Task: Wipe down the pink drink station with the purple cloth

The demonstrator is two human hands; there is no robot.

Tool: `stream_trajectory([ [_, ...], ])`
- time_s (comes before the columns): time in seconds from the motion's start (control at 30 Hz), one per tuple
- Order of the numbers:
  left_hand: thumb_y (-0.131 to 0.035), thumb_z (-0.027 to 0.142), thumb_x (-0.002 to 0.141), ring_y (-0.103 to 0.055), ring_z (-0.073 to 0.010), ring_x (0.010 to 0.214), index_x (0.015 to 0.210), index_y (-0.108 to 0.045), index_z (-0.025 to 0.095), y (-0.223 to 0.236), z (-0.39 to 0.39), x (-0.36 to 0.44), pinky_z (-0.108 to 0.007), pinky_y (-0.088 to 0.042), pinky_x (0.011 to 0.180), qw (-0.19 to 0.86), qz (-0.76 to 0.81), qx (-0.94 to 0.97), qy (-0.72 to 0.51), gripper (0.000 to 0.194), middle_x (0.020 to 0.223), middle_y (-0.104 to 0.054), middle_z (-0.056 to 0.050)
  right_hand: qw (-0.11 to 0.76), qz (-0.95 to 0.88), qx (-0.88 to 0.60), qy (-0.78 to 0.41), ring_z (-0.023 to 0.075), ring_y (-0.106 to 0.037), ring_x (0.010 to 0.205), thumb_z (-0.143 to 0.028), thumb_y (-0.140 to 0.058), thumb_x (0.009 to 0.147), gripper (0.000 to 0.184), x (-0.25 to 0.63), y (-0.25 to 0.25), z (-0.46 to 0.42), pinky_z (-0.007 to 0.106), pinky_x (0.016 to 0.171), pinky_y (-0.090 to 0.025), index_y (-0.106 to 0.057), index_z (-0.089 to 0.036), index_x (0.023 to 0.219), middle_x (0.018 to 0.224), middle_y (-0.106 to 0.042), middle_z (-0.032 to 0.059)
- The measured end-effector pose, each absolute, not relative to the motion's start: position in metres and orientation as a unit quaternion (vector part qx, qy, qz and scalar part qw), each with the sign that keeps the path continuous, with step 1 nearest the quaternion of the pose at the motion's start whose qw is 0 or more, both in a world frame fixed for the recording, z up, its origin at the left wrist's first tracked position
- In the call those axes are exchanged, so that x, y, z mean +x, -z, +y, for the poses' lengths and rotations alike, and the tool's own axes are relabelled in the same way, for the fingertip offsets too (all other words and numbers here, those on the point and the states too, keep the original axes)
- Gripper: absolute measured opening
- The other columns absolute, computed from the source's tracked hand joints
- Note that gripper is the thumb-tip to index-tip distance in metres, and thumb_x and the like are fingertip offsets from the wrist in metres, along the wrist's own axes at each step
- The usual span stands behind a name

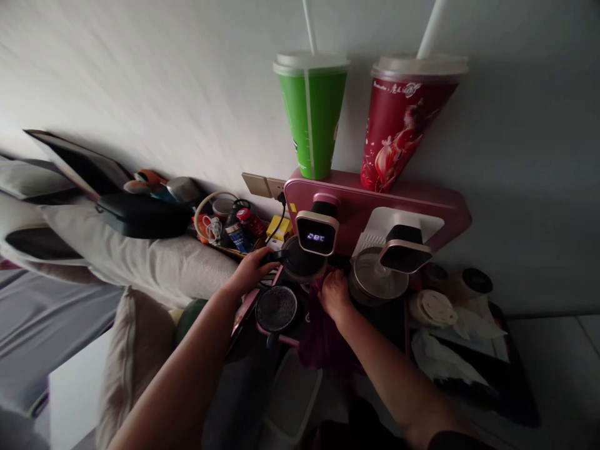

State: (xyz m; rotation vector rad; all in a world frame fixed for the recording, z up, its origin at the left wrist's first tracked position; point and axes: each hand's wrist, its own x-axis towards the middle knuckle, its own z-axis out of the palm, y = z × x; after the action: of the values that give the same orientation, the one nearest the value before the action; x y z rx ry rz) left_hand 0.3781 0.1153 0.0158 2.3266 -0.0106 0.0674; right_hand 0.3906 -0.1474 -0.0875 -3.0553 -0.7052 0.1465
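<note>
The view is tilted sideways. My left hand (248, 273) is shut on the black handle (274, 255) of a round dark pot (302, 260), which sits below the lit display of a pink two-headed appliance (360, 215). My right hand (335, 295) grips a crumpled purple cloth (321, 334) close to a clear glass lid (377, 275). A round black mesh disc (276, 309) lies in a pink frame between my hands. A green paper cup (312, 119) and a red paper cup (403, 125), both with lids and straws, stand against the appliance's top edge.
A basket of small items (225, 225) and a black zip case (143, 215) sit beside beige cushions (140, 262). White tissues lie on a dark tray (450, 356) to the right. A white bin (290, 394) stands below the cloth.
</note>
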Motion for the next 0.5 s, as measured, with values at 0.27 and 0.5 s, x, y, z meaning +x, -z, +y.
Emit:
stream_trajectory([
  [0.27,-0.072,0.055,0.080,-0.061,-0.0191,0.073,0.091,-0.069,0.021,0.017,0.111,0.390,-0.029,-0.049,0.070,0.399,0.000,0.917,-0.009,0.036,0.076,-0.069,0.000,0.003,-0.171,-0.985,-0.035,0.0487,-0.060,0.126,-0.010,-0.050,0.091,0.053,0.382,0.104,-0.144,0.051,0.074,-0.059,-0.069,0.006,0.137,0.132,-0.068,0.0402],
  [0.5,-0.072,0.054,0.082,-0.064,-0.0205,0.076,0.092,-0.070,0.021,0.022,0.115,0.392,-0.032,-0.050,0.073,0.412,0.003,0.911,0.005,0.035,0.080,-0.073,-0.002,0.052,-0.153,-0.986,-0.031,0.0478,-0.059,0.134,-0.003,-0.042,0.091,0.060,0.382,0.111,-0.144,0.052,0.076,-0.062,-0.064,0.002,0.147,0.136,-0.070,0.0353],
])
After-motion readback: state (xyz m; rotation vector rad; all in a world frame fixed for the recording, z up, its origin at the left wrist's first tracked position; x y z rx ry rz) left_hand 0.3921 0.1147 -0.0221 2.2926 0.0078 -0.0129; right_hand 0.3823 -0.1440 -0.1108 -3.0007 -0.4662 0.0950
